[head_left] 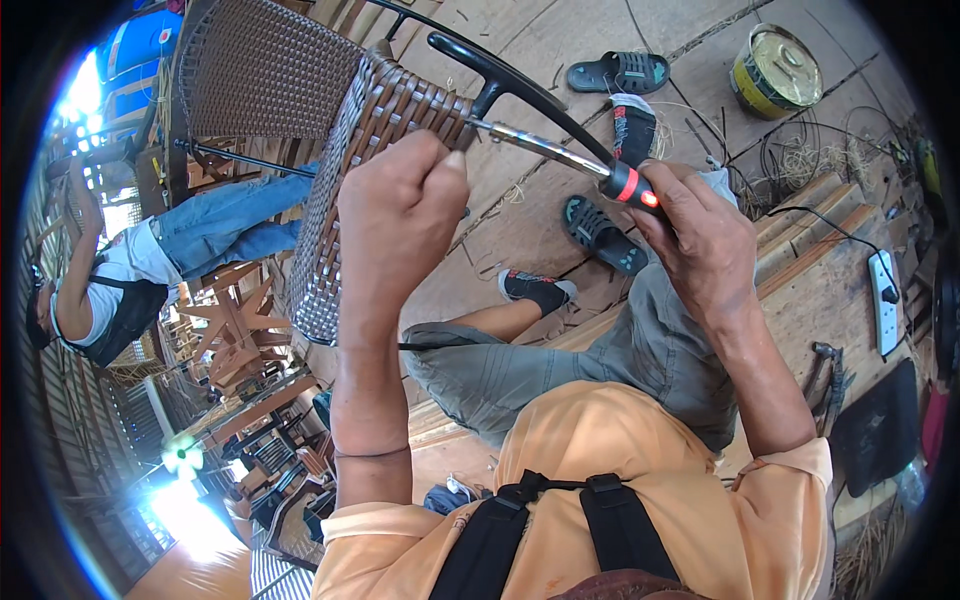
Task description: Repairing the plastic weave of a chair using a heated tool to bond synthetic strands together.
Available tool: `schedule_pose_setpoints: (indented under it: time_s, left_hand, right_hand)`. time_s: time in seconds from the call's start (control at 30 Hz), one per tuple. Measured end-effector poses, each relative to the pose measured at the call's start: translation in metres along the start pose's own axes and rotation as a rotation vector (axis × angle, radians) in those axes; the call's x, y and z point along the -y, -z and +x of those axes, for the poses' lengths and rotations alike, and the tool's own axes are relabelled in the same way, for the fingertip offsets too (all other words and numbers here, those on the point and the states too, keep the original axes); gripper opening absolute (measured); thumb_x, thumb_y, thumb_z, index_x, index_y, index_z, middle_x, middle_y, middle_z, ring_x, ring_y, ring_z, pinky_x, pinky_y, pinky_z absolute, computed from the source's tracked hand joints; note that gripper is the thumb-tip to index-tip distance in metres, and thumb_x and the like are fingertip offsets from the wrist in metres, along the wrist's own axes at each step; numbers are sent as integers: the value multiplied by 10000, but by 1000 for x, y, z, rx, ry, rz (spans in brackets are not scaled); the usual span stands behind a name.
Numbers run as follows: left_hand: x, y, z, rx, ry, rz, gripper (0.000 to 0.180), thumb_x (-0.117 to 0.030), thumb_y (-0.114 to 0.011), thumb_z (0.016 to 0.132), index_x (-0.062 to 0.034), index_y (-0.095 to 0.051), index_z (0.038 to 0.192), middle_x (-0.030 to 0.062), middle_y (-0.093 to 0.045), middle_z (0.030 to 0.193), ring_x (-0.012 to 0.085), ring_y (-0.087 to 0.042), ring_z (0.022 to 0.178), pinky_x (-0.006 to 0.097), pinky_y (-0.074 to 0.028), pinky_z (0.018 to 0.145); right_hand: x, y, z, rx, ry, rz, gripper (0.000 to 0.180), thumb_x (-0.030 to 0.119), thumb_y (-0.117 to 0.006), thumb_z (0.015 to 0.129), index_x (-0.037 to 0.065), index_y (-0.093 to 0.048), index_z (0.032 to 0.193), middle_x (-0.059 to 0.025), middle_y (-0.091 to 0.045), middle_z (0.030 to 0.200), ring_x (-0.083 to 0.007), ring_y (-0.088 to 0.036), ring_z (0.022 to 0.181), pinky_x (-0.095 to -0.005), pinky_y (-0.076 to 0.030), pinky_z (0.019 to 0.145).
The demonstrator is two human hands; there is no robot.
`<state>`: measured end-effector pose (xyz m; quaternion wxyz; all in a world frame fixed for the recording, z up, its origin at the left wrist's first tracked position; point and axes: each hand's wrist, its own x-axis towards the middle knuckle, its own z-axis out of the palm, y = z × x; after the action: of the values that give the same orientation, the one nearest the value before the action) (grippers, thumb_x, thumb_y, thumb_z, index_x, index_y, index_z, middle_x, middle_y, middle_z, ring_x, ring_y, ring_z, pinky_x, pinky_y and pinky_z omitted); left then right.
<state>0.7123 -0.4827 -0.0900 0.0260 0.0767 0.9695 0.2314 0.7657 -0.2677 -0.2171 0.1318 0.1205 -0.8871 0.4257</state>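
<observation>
Floor, tin (illegible), wicker, left fingers fisted, hold hidden, right fingers gripping tool

Light-orange top, black harness straps, grey-green trousers.
The shirt fills five o'clock, its short left sleeve at seven with a folded edge, the right sleeve at four; broad black straps with dark plastic buckles cross it. A thin dark band rings the left arm at seven. Loose trousers sit at four; the black socks carry red markings, one sock at one o'clock.
</observation>
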Motion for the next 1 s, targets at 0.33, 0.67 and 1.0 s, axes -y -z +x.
schedule_pose_setpoints:
  time_s: [0.33,0.67,1.0]
  left_hand:
    - [4,5,-53,-9,-116,135,197,-79,-648,848,2,-526,716,56,-468,602,153,-415,539,293,-365,516]
    - [26,-1,2,-286,-295,606,729,-296,-717,770,-89,-369,1375,214,-344,1399,381,-314,1311,558,-256,1021]
    - [34,-14,13,-222,-228,504,840,-394,-740,730,-106,-331,1405,192,-334,1409,352,-336,1297,572,-267,992]
  right_hand:
    - [4,-1,2,57,-132,46,300,181,-700,793,96,-594,1060,-99,-567,785,-290,-595,675,-366,-463,571]
    - [8,1,4,156,-177,30,358,190,-714,791,109,-601,1122,-110,-613,882,-297,-611,728,-356,-493,636]
    - [1,5,3,49,-110,-52,302,200,-699,800,99,-589,1062,-99,-583,805,-290,-602,702,-366,-475,597]
